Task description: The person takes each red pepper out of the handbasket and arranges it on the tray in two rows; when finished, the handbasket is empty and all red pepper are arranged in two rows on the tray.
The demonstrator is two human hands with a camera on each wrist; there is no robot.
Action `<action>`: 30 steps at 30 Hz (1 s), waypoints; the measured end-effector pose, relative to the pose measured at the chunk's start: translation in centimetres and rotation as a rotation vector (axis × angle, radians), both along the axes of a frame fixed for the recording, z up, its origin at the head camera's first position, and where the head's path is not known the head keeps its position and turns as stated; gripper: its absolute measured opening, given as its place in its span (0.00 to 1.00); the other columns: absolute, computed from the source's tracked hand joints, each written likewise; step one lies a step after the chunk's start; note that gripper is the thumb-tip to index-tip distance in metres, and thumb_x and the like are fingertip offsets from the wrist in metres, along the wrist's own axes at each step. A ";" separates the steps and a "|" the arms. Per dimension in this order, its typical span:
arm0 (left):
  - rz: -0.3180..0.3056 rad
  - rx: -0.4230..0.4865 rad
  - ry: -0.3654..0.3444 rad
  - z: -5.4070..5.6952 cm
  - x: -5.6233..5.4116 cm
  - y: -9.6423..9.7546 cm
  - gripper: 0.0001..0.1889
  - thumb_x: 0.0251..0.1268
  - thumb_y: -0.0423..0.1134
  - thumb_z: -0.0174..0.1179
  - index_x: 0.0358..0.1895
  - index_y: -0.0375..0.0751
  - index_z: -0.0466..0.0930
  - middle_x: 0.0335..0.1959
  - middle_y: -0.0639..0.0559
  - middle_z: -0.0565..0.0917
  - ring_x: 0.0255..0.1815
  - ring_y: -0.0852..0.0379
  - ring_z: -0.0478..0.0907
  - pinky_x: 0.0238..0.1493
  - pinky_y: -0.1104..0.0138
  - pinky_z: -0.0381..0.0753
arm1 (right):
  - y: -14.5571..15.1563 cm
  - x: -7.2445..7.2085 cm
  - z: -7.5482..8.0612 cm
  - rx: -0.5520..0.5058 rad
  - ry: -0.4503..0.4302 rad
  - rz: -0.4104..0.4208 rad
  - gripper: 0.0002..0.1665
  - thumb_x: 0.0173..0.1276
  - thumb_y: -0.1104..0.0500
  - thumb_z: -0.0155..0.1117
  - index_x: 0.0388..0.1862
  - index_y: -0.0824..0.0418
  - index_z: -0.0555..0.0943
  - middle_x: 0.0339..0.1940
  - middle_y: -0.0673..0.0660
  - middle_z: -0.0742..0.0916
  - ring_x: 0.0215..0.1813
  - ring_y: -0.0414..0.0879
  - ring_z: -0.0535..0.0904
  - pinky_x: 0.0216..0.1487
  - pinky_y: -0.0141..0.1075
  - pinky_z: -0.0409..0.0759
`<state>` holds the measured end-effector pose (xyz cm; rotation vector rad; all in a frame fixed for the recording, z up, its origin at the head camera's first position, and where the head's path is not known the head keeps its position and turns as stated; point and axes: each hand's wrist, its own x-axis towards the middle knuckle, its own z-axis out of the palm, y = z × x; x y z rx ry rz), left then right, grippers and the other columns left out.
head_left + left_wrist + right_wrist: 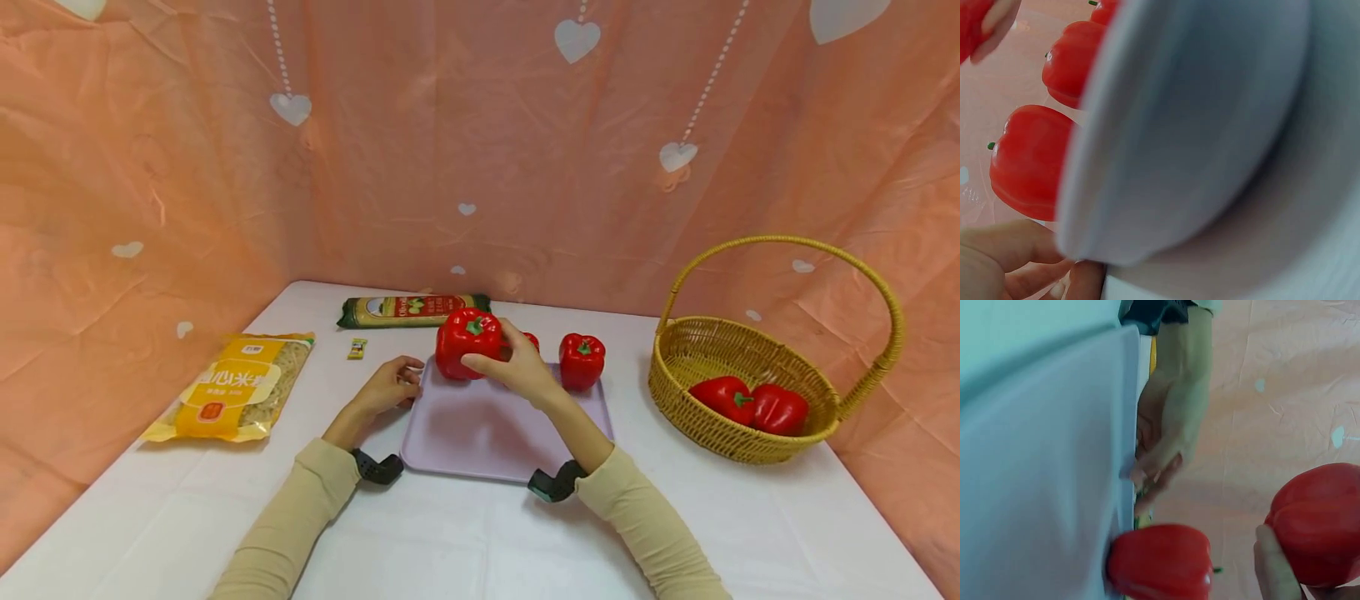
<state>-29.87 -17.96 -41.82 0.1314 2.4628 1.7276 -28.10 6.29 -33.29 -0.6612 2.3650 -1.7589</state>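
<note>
Evidently, the right hand (521,367) is grasping a glossy, blocky red bell pepper (463,337) with a short green stem, holding it above the far-left corner of a flat, rectangular lilac tray (472,433). Meanwhile, the left hand (386,385) is touching the tray's left edge with bent fingers; whether they are pinching the rim, I cannot tell. 3 more red peppers are standing on the tray: a far-left pepper (1032,162), a far-edge pepper (533,339) partly hidden by the right hand, and a far-right pepper (582,362). 2 others, a left basket pepper (722,397) and a right basket pepper (780,410), are lying in a golden woven basket (712,437) with an arched handle, near the right edge of the white-covered table (465,542).

Judging from this pose, the step in hand is moving 1 pepper through the air, the left hand probably steadying the tray. The next move is likely calling for a firm hold on the slick skin and enough height for clearing the neighbouring peppers.

As for writing, a yellow plastic bag (232,387) near the table's left edge is showing large Chinese characters, "心米" seeming legible among them. A long green-and-gold packet (420,308) by the far edge is displaying "Olivoil" on red, its ending unclear. Between them, a tiny yellow wrapper (357,348) is bearing unreadable print.
</note>
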 end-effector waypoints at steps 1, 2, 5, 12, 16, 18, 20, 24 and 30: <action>-0.001 0.001 -0.004 0.0 0.0 0.1 0.23 0.57 0.25 0.54 0.57 0.27 0.65 0.34 0.45 0.73 0.26 0.60 0.72 0.27 0.70 0.76 | -0.3 0.0 -0.2 0.008 -0.013 -0.003 0.43 0.57 0.49 0.67 0.68 0.55 0.61 0.61 0.55 0.74 0.61 0.52 0.69 0.52 0.44 0.77; -0.001 0.000 -0.008 0.0 0.1 0.1 0.23 0.57 0.25 0.54 0.58 0.27 0.65 0.34 0.45 0.73 0.26 0.60 0.71 0.27 0.70 0.76 | -0.6 0.1 -0.3 0.014 -0.025 -0.004 0.43 0.57 0.49 0.68 0.69 0.55 0.61 0.61 0.55 0.73 0.61 0.52 0.69 0.51 0.45 0.78; 0.000 -0.002 -0.016 -0.1 0.1 0.2 0.23 0.58 0.25 0.54 0.58 0.27 0.65 0.35 0.45 0.73 0.26 0.59 0.71 0.27 0.71 0.76 | -1.2 0.2 -0.8 0.052 -0.050 -0.024 0.46 0.56 0.47 0.69 0.69 0.55 0.60 0.62 0.54 0.73 0.61 0.52 0.69 0.51 0.44 0.78; 0.009 -0.017 -0.010 -0.4 0.0 0.2 0.22 0.58 0.25 0.54 0.58 0.29 0.66 0.34 0.45 0.73 0.27 0.57 0.72 0.28 0.69 0.77 | -2.1 0.2 -1.8 0.162 -0.041 -0.056 0.50 0.53 0.44 0.70 0.70 0.59 0.60 0.60 0.57 0.75 0.60 0.51 0.69 0.51 0.45 0.77; -0.005 -0.026 0.002 -0.4 -0.1 0.0 0.22 0.59 0.25 0.52 0.58 0.28 0.65 0.34 0.44 0.73 0.27 0.57 0.73 0.27 0.69 0.77 | -2.4 0.0 -2.4 0.197 -0.049 -0.061 0.54 0.51 0.42 0.71 0.72 0.59 0.57 0.60 0.57 0.75 0.59 0.51 0.69 0.52 0.46 0.76; -0.008 -0.030 0.010 -0.3 -0.1 0.0 0.22 0.58 0.25 0.52 0.58 0.28 0.65 0.35 0.43 0.73 0.27 0.57 0.73 0.27 0.69 0.77 | -2.6 -0.1 -2.6 0.209 -0.045 -0.061 0.54 0.50 0.42 0.72 0.71 0.58 0.59 0.60 0.57 0.75 0.59 0.51 0.70 0.53 0.47 0.76; -0.007 -0.033 0.012 -0.2 -0.1 0.0 0.22 0.59 0.25 0.52 0.58 0.28 0.65 0.35 0.43 0.73 0.27 0.57 0.72 0.27 0.69 0.76 | -2.7 -0.2 -2.9 0.222 -0.028 -0.054 0.54 0.49 0.42 0.73 0.70 0.60 0.60 0.60 0.57 0.75 0.59 0.51 0.70 0.54 0.47 0.75; -0.007 -0.042 0.012 0.0 -0.1 -0.1 0.22 0.58 0.25 0.52 0.59 0.28 0.65 0.36 0.42 0.73 0.27 0.57 0.72 0.27 0.69 0.76 | -3.0 -0.3 -3.2 0.263 0.016 -0.041 0.53 0.48 0.43 0.74 0.67 0.64 0.62 0.60 0.58 0.75 0.59 0.52 0.71 0.55 0.46 0.75; -0.009 -0.034 0.022 -0.1 -0.1 -0.1 0.22 0.58 0.24 0.53 0.58 0.27 0.65 0.36 0.43 0.73 0.27 0.57 0.71 0.26 0.69 0.76 | -3.2 -0.3 -3.5 0.306 0.024 -0.037 0.51 0.48 0.44 0.74 0.65 0.64 0.64 0.57 0.58 0.77 0.57 0.51 0.72 0.53 0.45 0.76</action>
